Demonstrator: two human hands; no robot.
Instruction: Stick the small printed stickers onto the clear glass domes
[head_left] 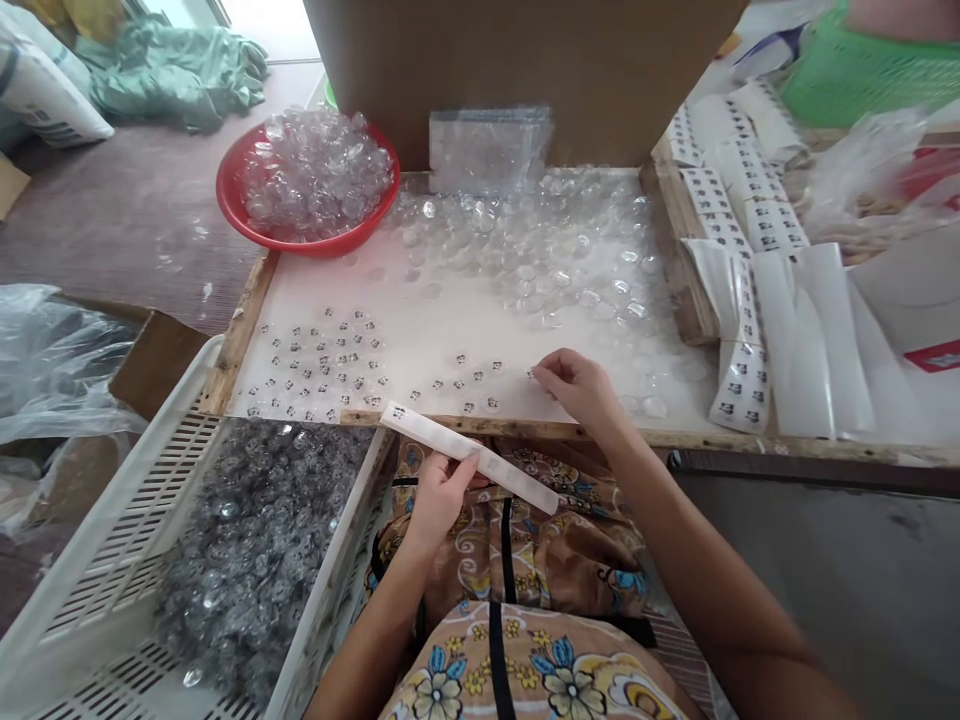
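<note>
My left hand [444, 492] pinches a white sticker strip [517, 482] near its middle, over my lap. One dark printed mark shows at the strip's upper left end; most of the rest looks blank. My right hand [576, 385] is closed in a pinch low over the white tabletop [450, 320]. A small sticker [532, 374] with a dark print shows at its fingertips. To its left lie several clear discs with dark stickers [478, 376], and a larger group of stickered discs [322, 365] spreads farther left. Plain clear discs [570, 260] are scattered across the back and right.
A red bowl [232, 215] heaped with clear pieces stands at the back left. The white crate [112, 590] at lower left holds many stickered discs. Sticker strips [742, 375] in bundles lie on the right. Behind the tabletop rises a cardboard box [517, 60], with a clear plastic bag [487, 150] before it.
</note>
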